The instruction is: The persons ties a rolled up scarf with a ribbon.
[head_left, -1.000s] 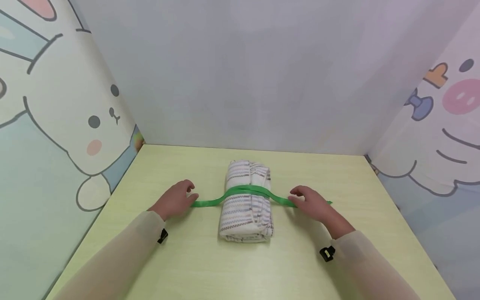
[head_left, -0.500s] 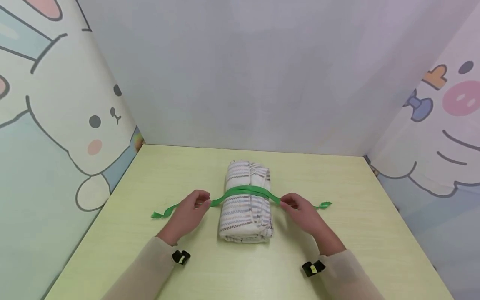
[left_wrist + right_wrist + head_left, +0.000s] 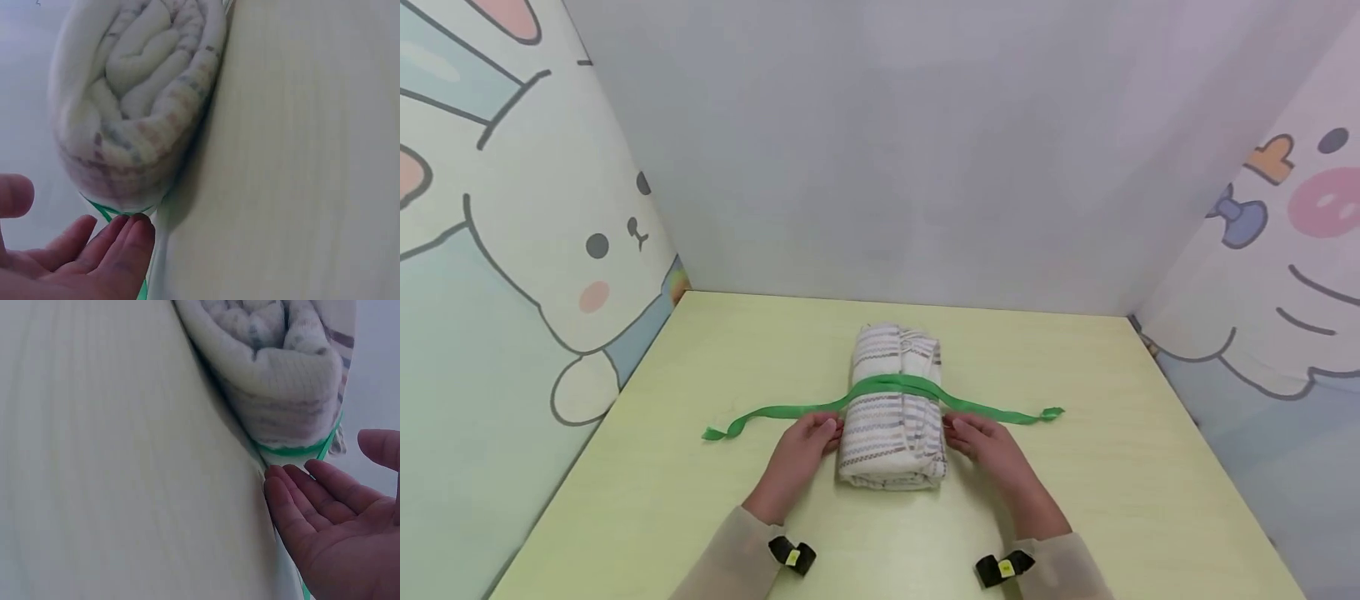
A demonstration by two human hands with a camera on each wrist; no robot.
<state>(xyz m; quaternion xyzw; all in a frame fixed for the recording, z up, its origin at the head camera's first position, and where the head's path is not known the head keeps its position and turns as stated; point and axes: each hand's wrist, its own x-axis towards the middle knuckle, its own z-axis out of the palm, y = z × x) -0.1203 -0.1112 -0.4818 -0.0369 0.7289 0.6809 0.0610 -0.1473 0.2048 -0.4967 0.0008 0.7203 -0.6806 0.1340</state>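
Observation:
A rolled striped towel (image 3: 876,437) lies lengthwise on the table, with a green ribbon (image 3: 891,384) laid across its top and trailing out on both sides. My left hand (image 3: 797,462) is at the towel's left side, near the front half. On the opposite side is my right hand (image 3: 996,462), at about the same height. In the left wrist view, extended fingers (image 3: 128,256) reach the base of the towel roll (image 3: 140,69), thumb apart. The right wrist view has straight fingers (image 3: 300,497) right at the lower edge of the towel (image 3: 281,394), beside the ribbon (image 3: 290,451).
The pale yellow table (image 3: 880,550) runs back to a plain grey-white wall (image 3: 887,150). Cartoon-printed panels, a rabbit (image 3: 535,250) on the left and a pig (image 3: 1300,250) on the right, flank it. Black straps (image 3: 792,556) are on both wrists.
Both hands have moved inward along the ribbon, off it, and toward the near part of the towel's sides. The ribbon's two tails now lie uncovered; the towel has stayed put.

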